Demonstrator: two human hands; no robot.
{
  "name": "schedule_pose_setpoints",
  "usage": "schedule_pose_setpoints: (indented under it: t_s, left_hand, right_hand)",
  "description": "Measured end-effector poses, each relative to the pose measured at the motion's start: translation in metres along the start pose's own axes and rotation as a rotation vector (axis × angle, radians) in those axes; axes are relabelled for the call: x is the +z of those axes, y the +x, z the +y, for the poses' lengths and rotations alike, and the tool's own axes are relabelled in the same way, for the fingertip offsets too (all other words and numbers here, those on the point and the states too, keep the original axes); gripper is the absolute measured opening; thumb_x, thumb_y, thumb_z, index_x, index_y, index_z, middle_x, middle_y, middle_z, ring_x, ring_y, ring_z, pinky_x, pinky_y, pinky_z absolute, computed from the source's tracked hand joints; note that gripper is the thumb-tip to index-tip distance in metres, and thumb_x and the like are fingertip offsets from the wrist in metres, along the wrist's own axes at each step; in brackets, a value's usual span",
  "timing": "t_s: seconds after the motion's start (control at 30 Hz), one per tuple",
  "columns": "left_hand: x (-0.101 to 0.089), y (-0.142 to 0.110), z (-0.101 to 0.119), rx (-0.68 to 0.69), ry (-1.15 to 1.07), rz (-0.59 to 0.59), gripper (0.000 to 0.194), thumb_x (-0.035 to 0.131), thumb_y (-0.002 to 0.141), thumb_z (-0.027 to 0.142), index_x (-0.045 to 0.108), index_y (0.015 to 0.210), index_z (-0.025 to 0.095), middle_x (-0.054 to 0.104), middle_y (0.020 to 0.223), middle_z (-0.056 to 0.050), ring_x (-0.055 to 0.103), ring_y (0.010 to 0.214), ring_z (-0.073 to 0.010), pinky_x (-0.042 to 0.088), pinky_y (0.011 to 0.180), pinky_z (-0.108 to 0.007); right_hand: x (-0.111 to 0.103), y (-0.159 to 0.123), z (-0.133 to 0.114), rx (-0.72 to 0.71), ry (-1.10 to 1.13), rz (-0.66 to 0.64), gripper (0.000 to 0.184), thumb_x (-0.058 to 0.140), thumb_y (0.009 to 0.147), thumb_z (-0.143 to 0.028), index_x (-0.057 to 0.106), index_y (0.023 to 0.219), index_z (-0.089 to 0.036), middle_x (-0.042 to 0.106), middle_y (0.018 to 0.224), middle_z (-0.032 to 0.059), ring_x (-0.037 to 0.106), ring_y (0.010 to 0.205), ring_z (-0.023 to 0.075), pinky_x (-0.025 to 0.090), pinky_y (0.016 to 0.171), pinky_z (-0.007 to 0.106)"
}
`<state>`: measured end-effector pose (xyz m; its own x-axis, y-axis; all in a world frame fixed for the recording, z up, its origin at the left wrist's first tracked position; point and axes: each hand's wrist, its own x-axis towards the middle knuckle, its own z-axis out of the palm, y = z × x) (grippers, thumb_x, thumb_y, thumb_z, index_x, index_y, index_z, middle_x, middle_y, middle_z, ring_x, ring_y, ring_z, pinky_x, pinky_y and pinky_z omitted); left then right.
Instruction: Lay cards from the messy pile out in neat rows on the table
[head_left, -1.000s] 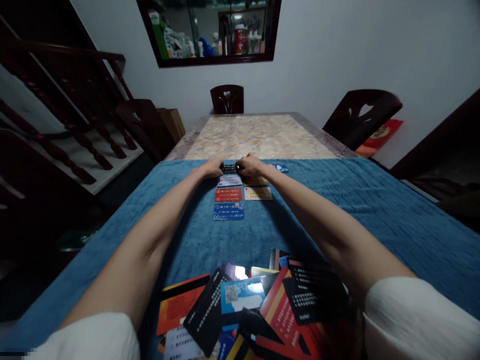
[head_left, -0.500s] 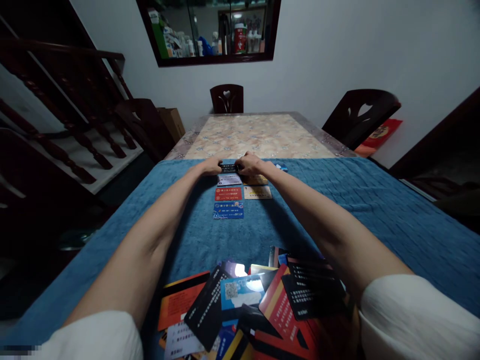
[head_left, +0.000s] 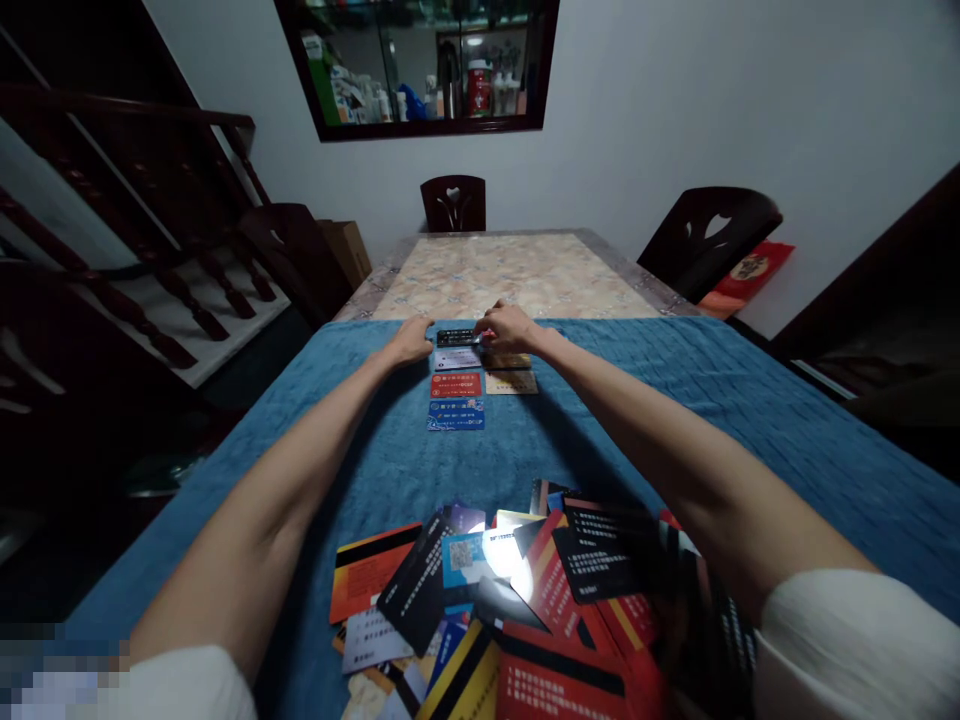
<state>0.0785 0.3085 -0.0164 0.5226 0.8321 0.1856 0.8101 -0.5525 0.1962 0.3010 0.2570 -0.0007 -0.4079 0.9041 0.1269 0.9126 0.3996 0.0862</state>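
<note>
A black card (head_left: 456, 337) lies at the far end of a column of cards on the blue cloth (head_left: 675, 400). Below it in that column are a pale card (head_left: 457, 358), a red card (head_left: 456, 385) and a blue card (head_left: 456, 415). A second column to the right holds a tan card (head_left: 510, 361) and a cream card (head_left: 511, 382). My left hand (head_left: 411, 340) rests on the cloth just left of the black card, fingers stretched toward its end. My right hand (head_left: 510, 325) pinches the card's right end. A loose pile of cards (head_left: 525, 600) lies close to me.
The table top (head_left: 510, 275) beyond the cloth is patterned beige. Dark chairs stand at the far end (head_left: 453, 202), at the right (head_left: 709, 235) and at the left (head_left: 300, 250). A stair railing (head_left: 150, 260) runs along the left. A dark-framed opening (head_left: 420, 65) in the wall shows bottles.
My left hand has drawn slightly left, off the end of the black card. My right hand stays at the card's right end. The camera has tilted a little.
</note>
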Motion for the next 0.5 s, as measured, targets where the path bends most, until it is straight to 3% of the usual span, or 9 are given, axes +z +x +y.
schedule_pose_setpoints:
  t_s: [0.27, 0.5]
  left_hand:
    - [-0.001, -0.047, 0.023, 0.070, -0.009, 0.102, 0.049, 0.049, 0.078, 0.018, 0.063, 0.125, 0.011, 0.062, 0.126, -0.014, 0.056, 0.120, -0.0286, 0.045, 0.107, -0.041]
    - [-0.009, -0.089, 0.051, 0.140, -0.061, 0.086, 0.042, 0.051, 0.081, 0.022, 0.067, 0.119, 0.012, 0.062, 0.123, -0.014, 0.057, 0.117, -0.0282, 0.045, 0.107, -0.044]
  right_hand:
    - [-0.011, -0.053, -0.020, -0.073, 0.026, 0.068, 0.030, 0.055, 0.088, -0.025, 0.073, 0.111, -0.023, 0.069, 0.114, 0.0103, 0.047, 0.113, 0.0295, 0.032, 0.081, 0.036]
    - [-0.017, -0.103, -0.036, -0.128, 0.072, 0.095, 0.027, 0.055, 0.088, -0.023, 0.073, 0.108, -0.022, 0.069, 0.113, 0.0094, 0.045, 0.110, 0.0294, 0.030, 0.081, 0.037]
